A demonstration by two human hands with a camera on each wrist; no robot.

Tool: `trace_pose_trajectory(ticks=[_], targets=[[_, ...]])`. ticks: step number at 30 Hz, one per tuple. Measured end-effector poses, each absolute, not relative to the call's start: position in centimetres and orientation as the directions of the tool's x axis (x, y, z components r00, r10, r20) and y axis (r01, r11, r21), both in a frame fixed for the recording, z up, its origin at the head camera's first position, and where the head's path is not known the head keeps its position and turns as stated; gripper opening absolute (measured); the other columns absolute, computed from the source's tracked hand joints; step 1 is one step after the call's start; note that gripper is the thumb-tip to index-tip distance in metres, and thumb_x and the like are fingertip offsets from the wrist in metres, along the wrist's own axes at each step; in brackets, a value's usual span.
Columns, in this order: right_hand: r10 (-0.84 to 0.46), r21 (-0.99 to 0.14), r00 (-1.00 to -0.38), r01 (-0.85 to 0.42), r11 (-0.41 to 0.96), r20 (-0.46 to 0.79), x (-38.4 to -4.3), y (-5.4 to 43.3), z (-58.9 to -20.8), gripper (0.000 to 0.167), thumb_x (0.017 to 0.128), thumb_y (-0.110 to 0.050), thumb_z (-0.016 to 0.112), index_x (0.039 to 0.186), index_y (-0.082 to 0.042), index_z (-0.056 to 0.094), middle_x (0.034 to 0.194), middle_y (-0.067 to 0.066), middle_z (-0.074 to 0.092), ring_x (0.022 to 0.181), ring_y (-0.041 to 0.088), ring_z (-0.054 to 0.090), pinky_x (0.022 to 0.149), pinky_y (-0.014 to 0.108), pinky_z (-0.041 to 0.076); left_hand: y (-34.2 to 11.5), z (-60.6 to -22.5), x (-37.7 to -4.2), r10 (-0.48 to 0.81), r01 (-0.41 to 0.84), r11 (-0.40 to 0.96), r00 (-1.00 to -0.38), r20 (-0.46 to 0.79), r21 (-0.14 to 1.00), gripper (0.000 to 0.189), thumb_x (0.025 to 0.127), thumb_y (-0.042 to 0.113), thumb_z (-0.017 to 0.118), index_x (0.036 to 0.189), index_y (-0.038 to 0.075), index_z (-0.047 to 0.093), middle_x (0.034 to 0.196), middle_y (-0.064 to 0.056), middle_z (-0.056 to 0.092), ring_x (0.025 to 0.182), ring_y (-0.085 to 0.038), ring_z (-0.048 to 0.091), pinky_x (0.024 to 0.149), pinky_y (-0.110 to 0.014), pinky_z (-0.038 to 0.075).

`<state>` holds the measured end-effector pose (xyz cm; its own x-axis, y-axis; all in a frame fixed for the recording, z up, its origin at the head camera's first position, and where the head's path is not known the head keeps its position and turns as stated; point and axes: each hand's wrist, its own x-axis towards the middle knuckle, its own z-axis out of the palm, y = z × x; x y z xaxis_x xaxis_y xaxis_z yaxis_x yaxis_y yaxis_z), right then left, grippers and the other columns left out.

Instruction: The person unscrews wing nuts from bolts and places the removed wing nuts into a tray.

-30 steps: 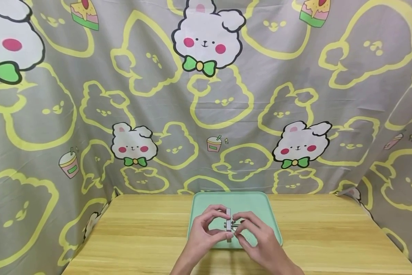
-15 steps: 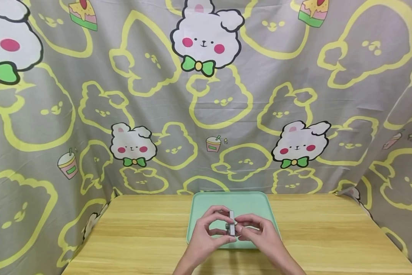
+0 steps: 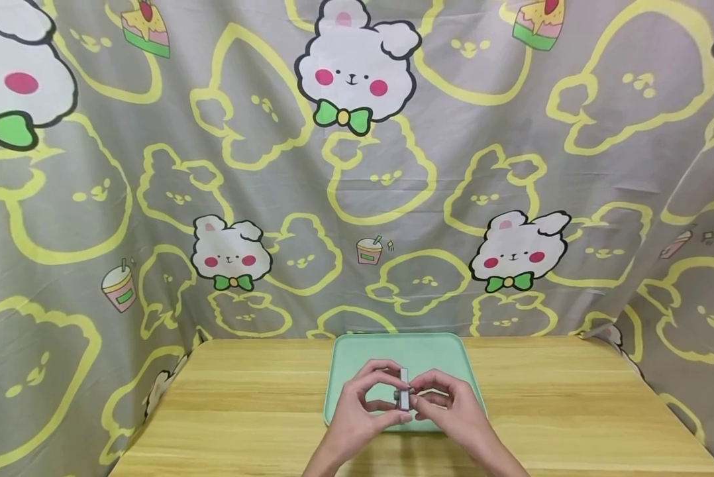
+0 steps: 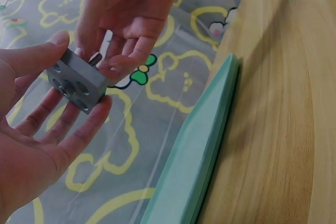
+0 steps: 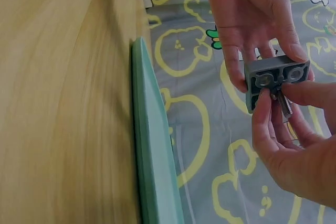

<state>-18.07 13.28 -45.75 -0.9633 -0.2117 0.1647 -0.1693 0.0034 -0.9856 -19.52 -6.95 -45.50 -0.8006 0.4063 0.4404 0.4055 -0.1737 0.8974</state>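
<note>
A small grey square block (image 3: 405, 391) with round holes near its corners is held upright above the tray. My left hand (image 3: 357, 404) grips it by opposite edges between thumb and fingers. Its flat holed face, with a bolt head in the middle, shows in the left wrist view. The ribbed back of the block (image 5: 262, 66) faces my right hand (image 3: 452, 401), and a threaded bolt (image 5: 285, 104) sticks out of it. My right thumb and fingertips pinch at the bolt's base, close against the block. Whether a nut sits between them is hidden.
A mint-green tray (image 3: 393, 346) with a raised rim lies on the wooden table (image 3: 250, 391) under both hands. Behind and at the sides hangs a grey cloth (image 3: 309, 185) printed with rabbits and yellow outlines.
The right hand's fingers have moved in from the bolt's outer part to the block's back. The block has shifted slightly right and turned a little. The left hand keeps its grip.
</note>
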Motion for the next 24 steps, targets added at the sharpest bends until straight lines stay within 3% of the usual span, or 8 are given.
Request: trace_pose_trajectory(ticks=[4, 6, 11, 14, 18, 19, 21, 24], targets=[[-0.198, -0.912, -0.906, -0.398, 0.102, 0.373, -17.9, 12.8, -46.0, 0.012, 0.092, -0.003, 0.076, 0.101, -0.006, 0.069, 0.102, 0.011, 0.069, 0.093, 0.014, 0.072, 0.073, 0.031, 0.064, -7.1, -45.6, -19.7, 0.407, 0.391, -0.213, -0.798, 0.445, 0.895, 0.033, 0.083, -0.005, 0.082, 0.113, -0.002, 0.071, 0.135, -0.030, 0.049, 0.122, -0.031, 0.056, 0.081, -0.047, 0.064], [-0.204, -0.834, -0.841, -0.532, 0.144, 0.501, -17.9, 12.6, -46.2, 0.015, 0.092, -0.001, 0.076, 0.100, -0.012, 0.069, 0.100, 0.006, 0.070, 0.092, 0.013, 0.071, 0.071, 0.031, 0.064, -7.3, -45.6, -19.7, 0.406, 0.378, -0.217, -0.803, 0.435, 0.900, 0.034, 0.083, -0.006, 0.082, 0.114, -0.003, 0.070, 0.136, -0.028, 0.050, 0.121, -0.030, 0.057, 0.082, -0.046, 0.064], [-0.221, -0.603, -0.655, -0.754, 0.262, 0.723, -18.0, 12.4, -46.6, 0.032, 0.086, 0.006, 0.079, 0.100, -0.020, 0.069, 0.102, -0.004, 0.069, 0.093, 0.013, 0.067, 0.069, 0.024, 0.061, -7.6, -45.5, -19.9, 0.404, 0.348, -0.235, -0.815, 0.417, 0.908, 0.034, 0.083, -0.007, 0.081, 0.116, -0.003, 0.070, 0.135, -0.028, 0.050, 0.123, -0.041, 0.057, 0.086, -0.047, 0.062], [-0.238, -0.465, -0.537, -0.833, 0.299, 0.809, -18.3, 12.3, -46.8, 0.035, 0.082, 0.010, 0.080, 0.098, -0.019, 0.069, 0.104, -0.003, 0.068, 0.093, 0.014, 0.066, 0.077, 0.019, 0.058, -7.7, -45.5, -19.9, 0.401, 0.333, -0.246, -0.820, 0.408, 0.910, 0.035, 0.083, -0.008, 0.080, 0.116, -0.004, 0.069, 0.135, -0.027, 0.051, 0.124, -0.040, 0.057, 0.087, -0.048, 0.062], [-0.264, -0.296, -0.384, -0.901, 0.316, 0.885, -18.8, 12.2, -47.1, 0.010, 0.095, -0.006, 0.073, 0.095, -0.015, 0.068, 0.106, 0.004, 0.066, 0.091, 0.017, 0.066, 0.083, 0.016, 0.055, -7.9, -45.4, -20.0, 0.403, 0.319, -0.262, -0.821, 0.404, 0.911, 0.035, 0.084, -0.007, 0.081, 0.116, -0.004, 0.069, 0.135, -0.028, 0.051, 0.123, -0.033, 0.058, 0.086, -0.050, 0.063], [-0.270, -0.263, -0.357, -0.908, 0.327, 0.895, -18.8, 12.2, -47.1, 0.006, 0.099, -0.011, 0.069, 0.095, -0.015, 0.068, 0.106, 0.004, 0.065, 0.091, 0.017, 0.066, 0.084, 0.015, 0.055, -7.9, -45.4, -20.1, 0.404, 0.318, -0.267, -0.820, 0.405, 0.910, 0.035, 0.084, -0.006, 0.081, 0.116, -0.004, 0.069, 0.135, -0.029, 0.050, 0.123, -0.032, 0.058, 0.085, -0.050, 0.063], [-0.279, -0.216, -0.318, -0.915, 0.340, 0.906, -18.8, 12.1, -47.0, 0.013, 0.104, -0.019, 0.062, 0.093, -0.015, 0.068, 0.107, 0.005, 0.065, 0.090, 0.017, 0.066, 0.083, 0.015, 0.055, -7.9, -45.4, -20.1, 0.405, 0.318, -0.274, -0.818, 0.408, 0.908, 0.035, 0.084, -0.005, 0.081, 0.116, -0.004, 0.068, 0.136, -0.031, 0.049, 0.123, -0.033, 0.058, 0.085, -0.050, 0.063], [-0.283, -0.189, -0.293, -0.920, 0.343, 0.913, -18.7, 12.1, -46.8, 0.016, 0.105, -0.020, 0.060, 0.093, -0.013, 0.069, 0.107, 0.007, 0.065, 0.091, 0.019, 0.066, 0.084, 0.016, 0.055, -7.9, -45.4, -20.1, 0.403, 0.318, -0.273, -0.819, 0.408, 0.908, 0.035, 0.083, -0.005, 0.081, 0.116, -0.004, 0.069, 0.136, -0.031, 0.049, 0.123, -0.033, 0.058, 0.085, -0.050, 0.063]])
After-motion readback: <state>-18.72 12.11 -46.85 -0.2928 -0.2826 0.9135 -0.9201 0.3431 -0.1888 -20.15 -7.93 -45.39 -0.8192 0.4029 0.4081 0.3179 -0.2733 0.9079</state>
